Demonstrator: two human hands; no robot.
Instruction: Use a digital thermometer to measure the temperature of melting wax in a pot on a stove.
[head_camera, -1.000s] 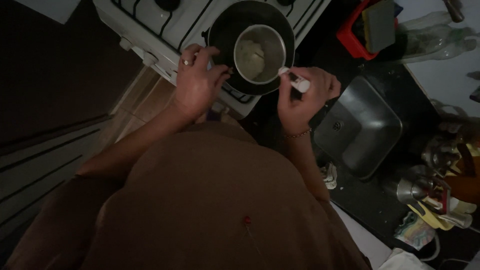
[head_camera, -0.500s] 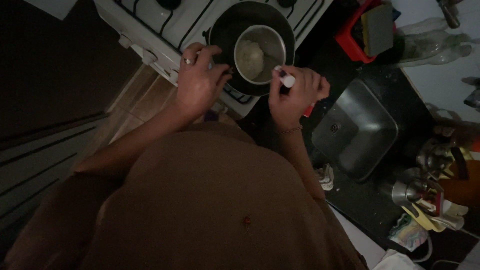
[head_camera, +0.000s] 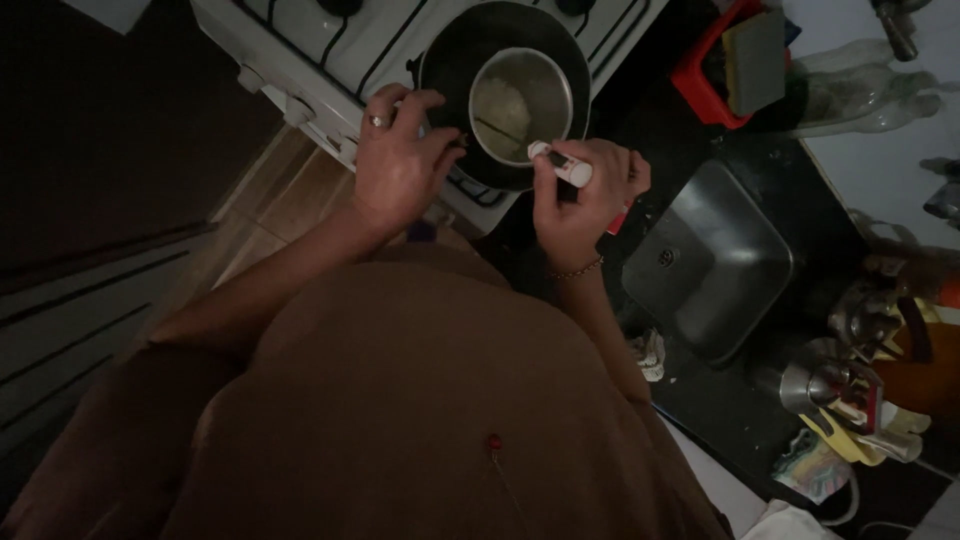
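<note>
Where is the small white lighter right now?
In the head view, the small white lighter is pinched in the right hand, just beside the near rim of the round steel pot on the white gas stove.

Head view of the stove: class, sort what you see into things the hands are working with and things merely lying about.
In use:
- left hand at the dark pan
- steel pot sitting in that pan
- right hand holding a small white lighter

Lying about:
- sink
- red box
- clear bottles
- steel cup
</note>
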